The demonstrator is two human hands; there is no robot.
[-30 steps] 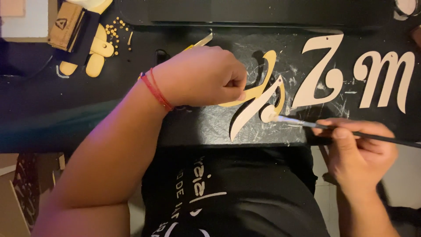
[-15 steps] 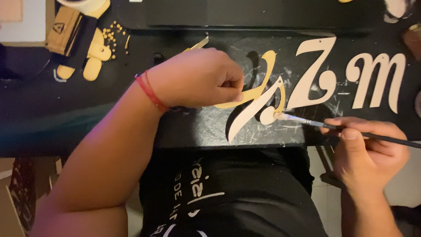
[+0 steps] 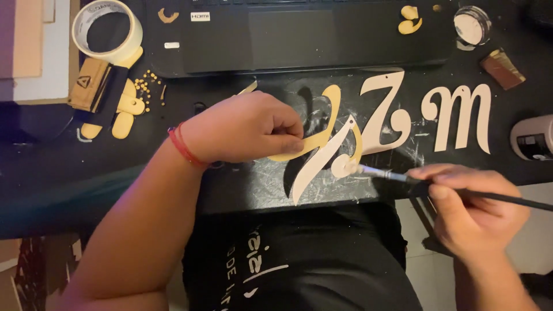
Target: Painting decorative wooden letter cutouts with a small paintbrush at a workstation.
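Observation:
My left hand (image 3: 247, 129), with a red thread band at the wrist, pinches the left end of a wooden cut-out letter (image 3: 328, 150) and holds it against the black table (image 3: 86, 178). The letter is partly painted pale and partly bare yellow wood. My right hand (image 3: 469, 204) grips a thin paintbrush (image 3: 403, 178) with a long dark handle. The brush's tip touches the letter's lower right curl. Two pale painted letters, one angular (image 3: 389, 118) and one rounded with humps (image 3: 458, 115), lie flat just right of it.
A black laptop (image 3: 294, 34) lies along the far edge. A tape roll (image 3: 109, 29), a small cardboard box (image 3: 89, 83) and wooden bits sit at the far left. A small round pot (image 3: 471, 24), a brown block (image 3: 502, 68) and a cylindrical container (image 3: 533, 138) stand at the right.
The brush tip has slid left along the letter's lower curl. My left hand keeps its pinch on the letter. The view has tilted a little.

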